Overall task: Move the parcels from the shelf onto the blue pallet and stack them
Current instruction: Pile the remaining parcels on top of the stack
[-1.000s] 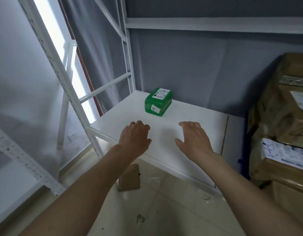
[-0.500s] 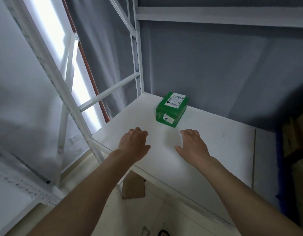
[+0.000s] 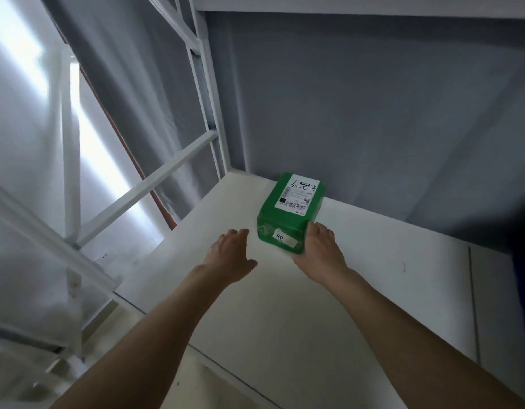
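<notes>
- Head view showed a green parcel (image 3: 290,214) lying near the back of the white shelf (image 3: 373,290), against the grey backdrop (image 3: 373,113).
- Right hand (image 3: 321,253) touched the parcel's near right corner, fingers curled against its side (how firm the hold was, I could not tell).
- Left hand (image 3: 230,256) hovered just left of the parcel, fingers relaxed and apart, holding nothing.
- White labels sat on the parcel's top and front.

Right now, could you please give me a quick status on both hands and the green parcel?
Right hand touching green parcel at its near right corner. Left hand open, just short of it. Parcel on white shelf, against the back wall. Nothing in the way.
</notes>
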### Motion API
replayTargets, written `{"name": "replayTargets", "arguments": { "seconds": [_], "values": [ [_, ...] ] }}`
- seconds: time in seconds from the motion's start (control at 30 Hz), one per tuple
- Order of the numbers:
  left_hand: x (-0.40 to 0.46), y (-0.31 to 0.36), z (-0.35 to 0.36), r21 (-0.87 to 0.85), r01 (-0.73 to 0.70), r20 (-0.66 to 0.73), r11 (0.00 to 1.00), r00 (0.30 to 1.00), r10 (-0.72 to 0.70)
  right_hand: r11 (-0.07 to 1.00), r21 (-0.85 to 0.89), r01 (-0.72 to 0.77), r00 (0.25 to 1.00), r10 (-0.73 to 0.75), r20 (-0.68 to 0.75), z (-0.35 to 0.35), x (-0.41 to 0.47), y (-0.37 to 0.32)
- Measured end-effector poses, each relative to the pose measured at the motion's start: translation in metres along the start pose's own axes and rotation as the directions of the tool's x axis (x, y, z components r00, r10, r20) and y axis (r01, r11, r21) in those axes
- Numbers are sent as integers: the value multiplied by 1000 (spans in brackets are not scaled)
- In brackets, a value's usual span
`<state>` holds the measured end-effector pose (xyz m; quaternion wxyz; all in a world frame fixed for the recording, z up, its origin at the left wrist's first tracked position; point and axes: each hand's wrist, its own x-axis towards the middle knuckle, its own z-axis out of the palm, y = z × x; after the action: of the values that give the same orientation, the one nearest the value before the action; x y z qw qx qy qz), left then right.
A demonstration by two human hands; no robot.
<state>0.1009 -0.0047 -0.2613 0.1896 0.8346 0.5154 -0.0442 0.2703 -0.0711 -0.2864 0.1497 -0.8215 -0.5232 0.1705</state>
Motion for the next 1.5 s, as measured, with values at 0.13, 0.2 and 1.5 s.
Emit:
{"name": "replayTargets", "arguments": {
  "seconds": [0.13, 0.2, 1.5],
  "values": [
    [39, 9, -1, -119, -6, 35, 993, 999, 11, 993, 114, -24, 1000, 25, -7, 14, 26, 9],
    [56, 13, -1, -184, -18, 58, 983, 998, 29, 981, 189, -43, 999, 42, 10, 19, 34, 14],
    [-37, 119, -8, -741, -424, 9, 521, 769, 639, 663, 739, -119, 843, 461, -278, -67, -134, 40]
  ]
}}
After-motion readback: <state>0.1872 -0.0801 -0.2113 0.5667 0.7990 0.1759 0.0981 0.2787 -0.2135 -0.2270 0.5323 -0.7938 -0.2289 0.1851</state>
